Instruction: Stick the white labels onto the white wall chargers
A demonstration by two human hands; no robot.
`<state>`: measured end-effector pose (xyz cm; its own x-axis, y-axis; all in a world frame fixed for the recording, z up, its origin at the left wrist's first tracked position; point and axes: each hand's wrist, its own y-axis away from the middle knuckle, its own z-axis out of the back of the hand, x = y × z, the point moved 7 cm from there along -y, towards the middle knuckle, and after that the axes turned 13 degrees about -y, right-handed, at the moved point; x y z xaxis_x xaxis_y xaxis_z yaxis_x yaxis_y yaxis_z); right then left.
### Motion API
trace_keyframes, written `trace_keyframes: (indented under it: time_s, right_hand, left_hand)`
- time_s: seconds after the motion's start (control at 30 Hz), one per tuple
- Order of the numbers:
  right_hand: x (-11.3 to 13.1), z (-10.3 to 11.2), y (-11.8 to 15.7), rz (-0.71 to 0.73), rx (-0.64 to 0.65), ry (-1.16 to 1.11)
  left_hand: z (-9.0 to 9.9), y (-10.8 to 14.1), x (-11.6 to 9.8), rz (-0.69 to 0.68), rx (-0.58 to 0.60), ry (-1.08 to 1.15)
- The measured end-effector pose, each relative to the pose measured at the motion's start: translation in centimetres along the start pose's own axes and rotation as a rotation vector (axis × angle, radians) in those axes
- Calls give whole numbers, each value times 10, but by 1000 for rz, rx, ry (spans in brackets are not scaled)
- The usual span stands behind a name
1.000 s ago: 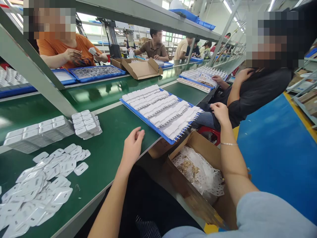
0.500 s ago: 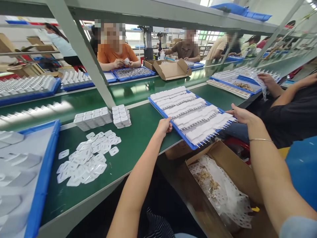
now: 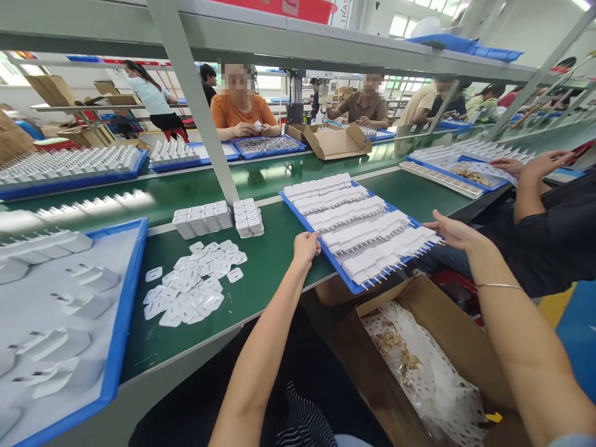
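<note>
A blue tray (image 3: 331, 256) carries rows of white plug housings (image 3: 356, 231) with thin metal pins sticking out. It lies on the green bench, its near corner jutting past the front edge. My left hand (image 3: 307, 248) is closed on the tray's left rim, fingers curled. On the opposite side, my right hand (image 3: 454, 231) grips the right rim beside the pins; its thumb is raised and its other fingers are partly hidden. Left of the tray are stacked white square plates (image 3: 202, 218), a smaller stack (image 3: 248, 217) and a loose pile of white plates (image 3: 193, 282).
Another blue tray (image 3: 133, 310) with white plug housings occupies the near left. Below the bench edge, an open cardboard box (image 3: 447, 310) holds perforated white sheeting. A slanting post (image 3: 198, 99) rises behind the stacks. A co-worker's arm (image 3: 535, 177) reaches over a tray at right.
My view has swung left and up. The held tray has shifted slightly left along the bench, with both hands still on it. The co-worker at right has lowered a perforated sheet onto their tray.
</note>
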<state>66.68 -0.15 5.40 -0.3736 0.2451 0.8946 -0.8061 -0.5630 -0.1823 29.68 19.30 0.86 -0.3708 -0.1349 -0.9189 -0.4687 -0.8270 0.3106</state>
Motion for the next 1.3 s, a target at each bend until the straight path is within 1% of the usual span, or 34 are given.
trace_keyframes:
  time_s: [0.1, 0.13, 0.23, 0.3, 0.33, 0.4, 0.43, 0.5, 0.57, 0.6, 0.63, 0.7, 0.77, 0.87, 0.93, 1.1, 1.3]
  right_hand:
    - [-7, -24, 14, -186, 145, -83]
    - [-8, -31, 18, -237, 175, -96]
    - [-3, -50, 26, -335, 202, -92]
    - [8, -57, 28, -330, 163, -62]
    - [17, -57, 31, -300, 125, -42]
    - [42, -52, 43, -188, 22, -1]
    - [56, -48, 55, -114, -34, 17]
    - [81, -43, 92, 32, -125, 37]
    - [96, -48, 140, 131, -144, 30]
    - [100, -57, 166, 164, -112, 13]
    - [99, -68, 189, 161, -67, -58]
    - [85, -99, 227, -2, 86, -326]
    - [76, -123, 251, -66, 119, -441]
    - [70, -147, 261, -88, 121, -537]
    - [71, -153, 260, -86, 119, -585]
    - [84, -155, 255, -73, 152, -613]
    - [91, -157, 253, -115, 195, -576]
  left_hand:
    - [24, 5, 8, -2, -40, -33]
    - [31, 7, 11, -2, -57, -43]
    - [47, 10, 17, -14, -101, -71]
    - [55, 13, 18, -39, -115, -91]
    - [57, 16, 18, -56, -116, -103]
    - [61, 25, 14, -106, -126, -132]
    - [63, 32, 10, -142, -146, -148]
    - [65, 52, 2, -233, -210, -175]
    - [62, 77, -7, -353, -272, -245]
    - [57, 90, -11, -424, -282, -322]
    - [50, 103, -14, -500, -284, -442]
    - [34, 125, -15, -629, -301, -667]
    - [20, 142, -12, -740, -341, -816]
    - [3, 154, -4, -898, -377, -922]
    - [-2, 154, 0, -936, -379, -910]
    - [-2, 145, 7, -829, -319, -724]
    - [-1, 142, 8, -700, -332, -668]
